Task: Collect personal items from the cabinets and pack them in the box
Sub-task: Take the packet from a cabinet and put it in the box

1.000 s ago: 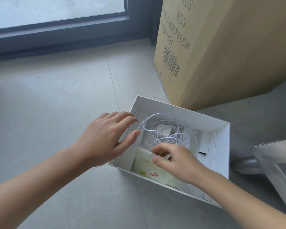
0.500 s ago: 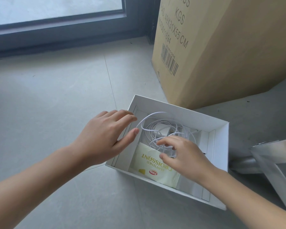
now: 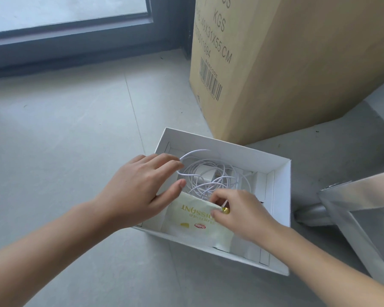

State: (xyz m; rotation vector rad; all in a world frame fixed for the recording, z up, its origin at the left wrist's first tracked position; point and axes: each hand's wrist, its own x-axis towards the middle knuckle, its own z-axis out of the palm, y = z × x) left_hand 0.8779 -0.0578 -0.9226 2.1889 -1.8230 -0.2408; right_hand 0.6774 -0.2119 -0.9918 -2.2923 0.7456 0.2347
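Note:
An open white box (image 3: pixel 283 196) sits on the grey floor. Inside lie a coiled white cable with its charger (image 3: pixel 211 173) and a pale yellow croissant packet (image 3: pixel 193 220) at the near side. My left hand (image 3: pixel 140 187) rests with straight fingers on the box's left wall, fingertips over the cable's edge. My right hand (image 3: pixel 239 213) is inside the box above the packet, fingers curled, pinching a small gold-coloured item (image 3: pixel 226 210); a thin white strand runs under its fingertips.
A tall brown cardboard carton (image 3: pixel 286 63) stands just behind the box. A silvery metal frame (image 3: pixel 359 209) lies to the right. A dark window frame (image 3: pixel 75 43) runs along the back. Bare floor tiles spread to the left.
My right hand drew back from the cable toward the near side and now pinches a small gold item over the packet. My left hand stayed on the box wall.

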